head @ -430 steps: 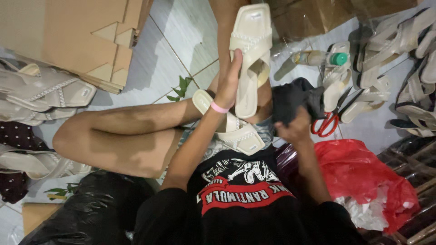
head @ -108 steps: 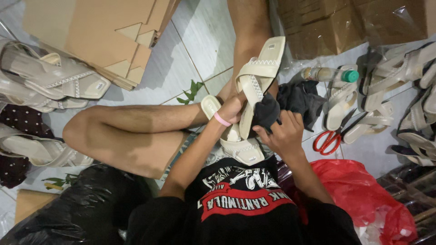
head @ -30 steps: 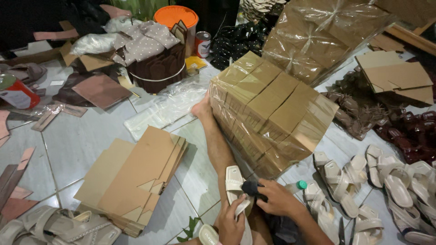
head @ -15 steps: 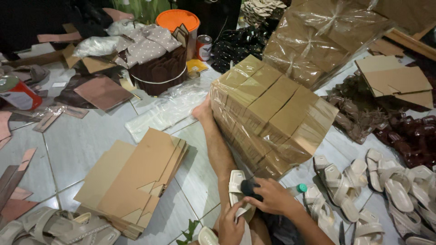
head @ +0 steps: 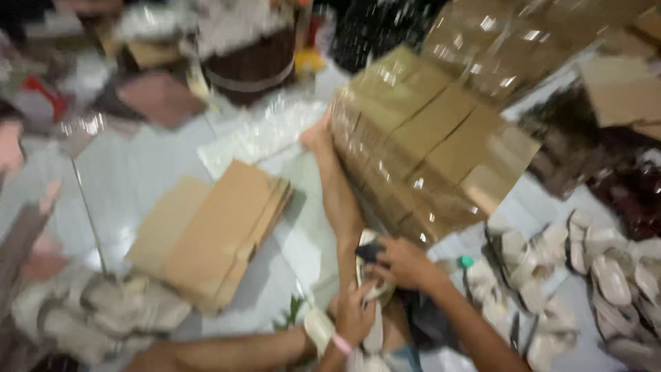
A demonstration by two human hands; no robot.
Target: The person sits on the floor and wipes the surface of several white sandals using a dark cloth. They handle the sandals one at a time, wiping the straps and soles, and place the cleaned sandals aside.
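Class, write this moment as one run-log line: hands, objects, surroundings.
left hand: grips pale sandal | right hand: presses dark cloth on sandal | surroundings: flat cardboard, wrapped boxes, sandals | view: blurred

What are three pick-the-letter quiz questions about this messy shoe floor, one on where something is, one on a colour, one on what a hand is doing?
1. Where does the flat cardboard stack lie?
A. left of the person's outstretched leg
B. on top of the wrapped boxes
C. in the person's lap

2. What colour is the band on the left wrist?
A. green
B. pink
C. black

3. What is the right hand doing?
A. resting flat on the floor
B. holding scissors
C. pressing a dark cloth on the pale sandal

Answers: 1 A, the stack sits on the tiles left of the leg. 2 B, the band looks pink. 3 C, the fingers bunch dark cloth against the sandal, which the left hand grips.
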